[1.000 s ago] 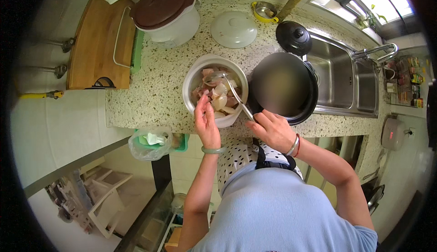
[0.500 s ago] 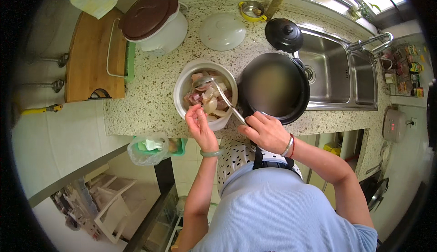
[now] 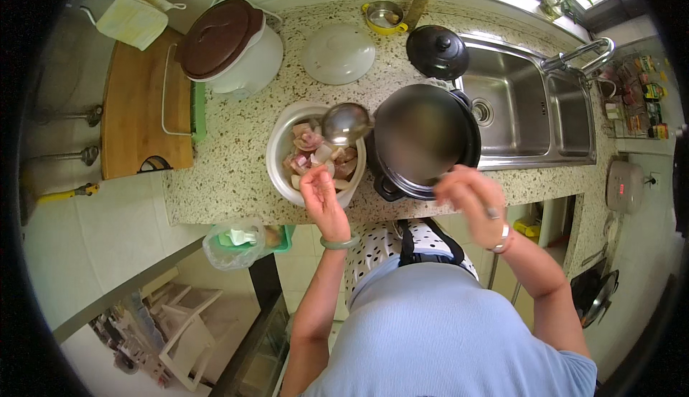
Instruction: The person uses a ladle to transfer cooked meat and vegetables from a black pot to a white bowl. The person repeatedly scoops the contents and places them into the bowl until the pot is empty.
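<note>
A white pot holds chunks of pinkish meat and pale slices. At its near rim is my left hand, loosely curled, with its fingers apart and nothing held. My right hand, smeared by motion, grips the ladle's handle beside the near right of a black pot. The ladle's shiny bowl hangs over the right side of the white pot. Its handle runs across the black pot and is hard to make out there. What lies inside the black pot is blurred.
Behind the pots lie a white lid, a black lid and a small yellow-handled pan. A white cooker with a brown lid stands back left. The sink is at right; a bagged green bin hangs below the counter edge.
My right hand has moved right, drawing the ladle up off the meat toward the black pot. The bowl has turned and shifted right. My left hand has stayed near the white pot's rim.
</note>
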Motion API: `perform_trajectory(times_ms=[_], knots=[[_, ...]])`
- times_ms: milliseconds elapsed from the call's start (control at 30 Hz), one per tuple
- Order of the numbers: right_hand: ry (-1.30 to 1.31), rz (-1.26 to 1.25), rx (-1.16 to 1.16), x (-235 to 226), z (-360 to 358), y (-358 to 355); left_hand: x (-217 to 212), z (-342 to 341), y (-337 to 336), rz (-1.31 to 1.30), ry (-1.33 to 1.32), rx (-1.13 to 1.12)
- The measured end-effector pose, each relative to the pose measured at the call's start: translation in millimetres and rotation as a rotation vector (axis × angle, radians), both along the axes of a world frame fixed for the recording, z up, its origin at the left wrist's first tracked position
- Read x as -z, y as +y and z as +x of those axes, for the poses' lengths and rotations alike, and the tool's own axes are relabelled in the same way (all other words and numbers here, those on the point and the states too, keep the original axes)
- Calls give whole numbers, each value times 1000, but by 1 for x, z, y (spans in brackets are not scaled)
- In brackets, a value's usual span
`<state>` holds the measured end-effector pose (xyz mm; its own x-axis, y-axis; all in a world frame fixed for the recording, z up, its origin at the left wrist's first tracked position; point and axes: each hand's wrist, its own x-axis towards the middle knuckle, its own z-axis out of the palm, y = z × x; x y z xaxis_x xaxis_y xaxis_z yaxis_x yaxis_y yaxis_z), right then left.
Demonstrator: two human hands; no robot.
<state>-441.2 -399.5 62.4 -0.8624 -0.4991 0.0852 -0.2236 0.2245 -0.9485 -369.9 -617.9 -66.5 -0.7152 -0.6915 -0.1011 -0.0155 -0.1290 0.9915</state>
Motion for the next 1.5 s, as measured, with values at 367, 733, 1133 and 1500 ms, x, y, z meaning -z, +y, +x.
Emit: perform_trajectory(times_ms=[367,733,1133,1500], knots=[[283,504,66,18,-34,52,7,-26,37,3,-17,315],[489,769,-277,38,-46,49,17,-23,40,-80,-69,315],[498,524,-346,29,-34,41,11,-24,43,-55,-83,303],[618,604,-632,56,-44,21,11,-24,41,-43,-83,307]])
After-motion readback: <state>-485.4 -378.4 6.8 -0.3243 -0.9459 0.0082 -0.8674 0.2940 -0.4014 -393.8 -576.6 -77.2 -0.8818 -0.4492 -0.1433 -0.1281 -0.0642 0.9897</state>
